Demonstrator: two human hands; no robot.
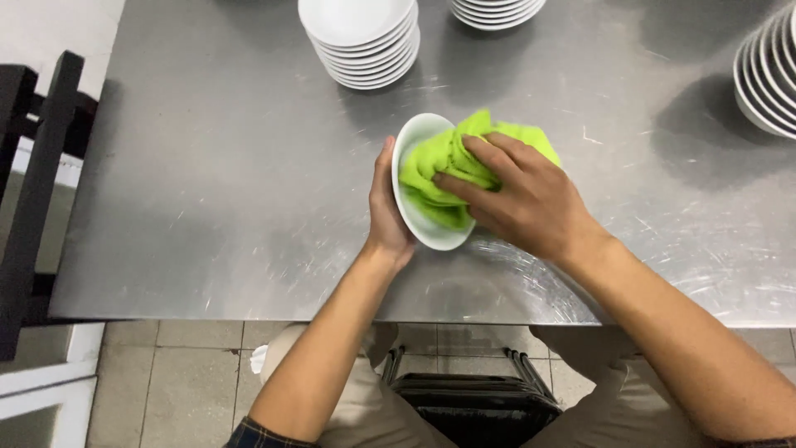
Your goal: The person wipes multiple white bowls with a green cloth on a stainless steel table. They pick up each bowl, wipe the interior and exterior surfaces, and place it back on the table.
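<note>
Steel worktop fills most of the view; its near edge runs across at 6 o'clock, just below the hands, w/ tiled floor beyond it. Left edge at 9 o'clock, next to a black chair frame. Biggest open stretch of worktop is from 8 to 10 o'clock of the bowl; another bare patch at 3 o'clock, scratched and shiny. Less room toward 12 o'clock: stack of white bowls near there, a second stack at 1 o'clock cut by the frame, a third stack at 2 o'clock, well apart. A black stool sits under the near edge at 6 o'clock.

White bowl is at centre, near the front edge, tipped up on its side, opening facing right. Plain, glossy, shallow, oval as seen from here. Can't tell if it touches the worktop.

Left hand cups the bowl's back, thumb along the rim, fingers hidden behind. Right hand is spread over a bright green cloth, pressing it into the bowl; the cloth is bunched, w/ folds spilling past the rim at 1 o'clock.
</note>
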